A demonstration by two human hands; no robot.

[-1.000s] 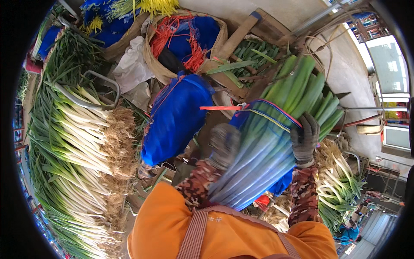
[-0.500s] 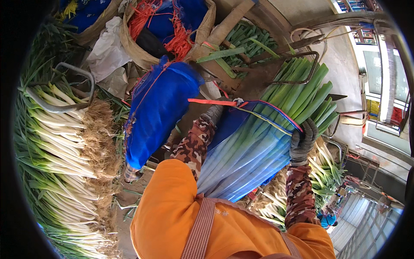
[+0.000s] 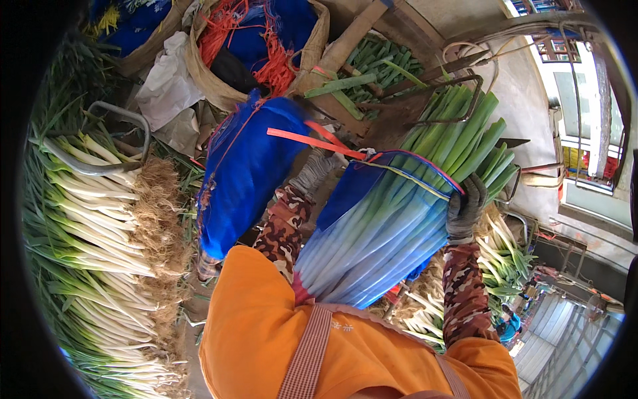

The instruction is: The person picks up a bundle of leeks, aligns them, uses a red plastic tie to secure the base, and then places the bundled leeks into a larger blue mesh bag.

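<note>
A blue net bag [image 3: 382, 249] lies slantwise before me, filled with long green onions [image 3: 435, 143]; their green leaves stick out past its mouth. My right hand [image 3: 466, 207], in a grey glove, is closed on the right side of the bag's rim, against the leaves. At the rim's left side my gloved left hand [image 3: 315, 171] is closed at the red drawstring [image 3: 312, 141], whose strap partly hides the fingertips. The string's knot sits on the rim between both hands. Left of my left forearm lies another blue net [image 3: 256, 156].
Green onions with roots [image 3: 100, 246] are heaped along the left, beside a bent metal bar [image 3: 126, 166]. Sacks of blue nets and red strings [image 3: 279, 66] stand at the far side. Cut leaves [image 3: 382, 63] lie beyond a metal frame [image 3: 475, 106]. More onions [image 3: 495, 256] lie right.
My left hand has moved left and slightly nearer me. The red drawstring reaches farther left, with a second strand showing. My right hand stays at the rim, shifted slightly nearer me.
</note>
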